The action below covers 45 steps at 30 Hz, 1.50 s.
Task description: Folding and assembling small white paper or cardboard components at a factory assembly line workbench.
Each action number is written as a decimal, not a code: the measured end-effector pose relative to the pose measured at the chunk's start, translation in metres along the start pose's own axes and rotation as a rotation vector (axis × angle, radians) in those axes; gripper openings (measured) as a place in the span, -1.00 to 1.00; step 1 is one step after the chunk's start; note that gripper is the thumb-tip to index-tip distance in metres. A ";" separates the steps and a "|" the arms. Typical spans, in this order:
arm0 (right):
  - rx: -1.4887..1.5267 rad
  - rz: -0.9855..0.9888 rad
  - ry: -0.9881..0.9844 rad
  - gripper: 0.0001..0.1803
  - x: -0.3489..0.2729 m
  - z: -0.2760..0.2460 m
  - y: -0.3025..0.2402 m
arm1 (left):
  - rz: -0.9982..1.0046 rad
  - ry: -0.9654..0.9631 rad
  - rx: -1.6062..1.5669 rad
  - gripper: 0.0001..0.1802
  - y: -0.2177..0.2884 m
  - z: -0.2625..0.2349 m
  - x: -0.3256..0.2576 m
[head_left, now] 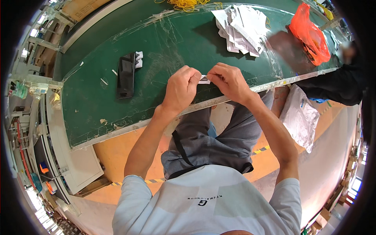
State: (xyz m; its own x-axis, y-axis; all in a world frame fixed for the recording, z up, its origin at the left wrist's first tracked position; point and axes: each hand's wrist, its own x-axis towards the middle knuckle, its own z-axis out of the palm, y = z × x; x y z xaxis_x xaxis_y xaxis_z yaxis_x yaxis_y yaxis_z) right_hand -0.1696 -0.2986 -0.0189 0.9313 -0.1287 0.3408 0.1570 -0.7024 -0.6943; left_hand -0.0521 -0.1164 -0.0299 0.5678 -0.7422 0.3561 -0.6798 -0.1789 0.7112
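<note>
My left hand [181, 87] and my right hand [230, 81] are raised close together over the green tabletop [164, 51], near its front edge. Pinched between the fingertips of both is a small white paper slip [203, 81] with a dark patch on it. The fingers cover its two ends. Farther back and to the right lies a loose heap of white paper slips [244, 33]. Left of my hands a black smartphone [125, 76] rests on the table, and a few folded white pieces [139, 60] stick out beside its upper right edge.
A red plastic bag [307, 35] sits at the table's right end. Yellow string [186, 4] lies along the far edge. On the right stands a person in dark clothes [340, 86], with a whitish plastic sack [299, 117] nearby. A grey-white cabinet [80, 164] is below the table's left end.
</note>
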 end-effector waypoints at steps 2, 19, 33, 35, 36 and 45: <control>0.060 0.026 0.001 -0.88 0.006 -0.006 -0.009 | -0.164 -0.068 -0.207 -0.81 0.001 -0.008 0.004; 0.352 0.298 0.013 -0.77 0.014 0.015 -0.008 | -0.345 -0.026 -0.544 -0.85 -0.003 -0.003 0.009; 0.668 0.416 -0.198 -0.87 0.016 -0.012 -0.006 | -0.353 -0.180 -1.068 -0.88 -0.007 -0.003 0.007; 0.619 0.429 -0.158 -0.89 0.017 -0.011 -0.007 | -0.323 -0.135 -0.924 -0.88 -0.012 0.002 0.006; 0.627 0.419 -0.165 -0.89 0.019 -0.010 -0.005 | -0.289 -0.104 -0.796 -0.88 -0.015 0.006 0.005; 0.338 0.239 -0.057 -0.90 0.022 -0.003 -0.007 | -0.141 0.089 -0.537 -0.86 -0.006 0.008 0.008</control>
State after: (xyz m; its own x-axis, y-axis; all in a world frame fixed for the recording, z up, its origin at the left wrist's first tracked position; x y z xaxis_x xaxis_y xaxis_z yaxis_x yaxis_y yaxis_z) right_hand -0.1510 -0.2984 -0.0043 0.9699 -0.2142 0.1160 0.0248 -0.3870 -0.9217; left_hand -0.0471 -0.1261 -0.0360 0.6886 -0.6737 0.2682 -0.2756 0.0989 0.9562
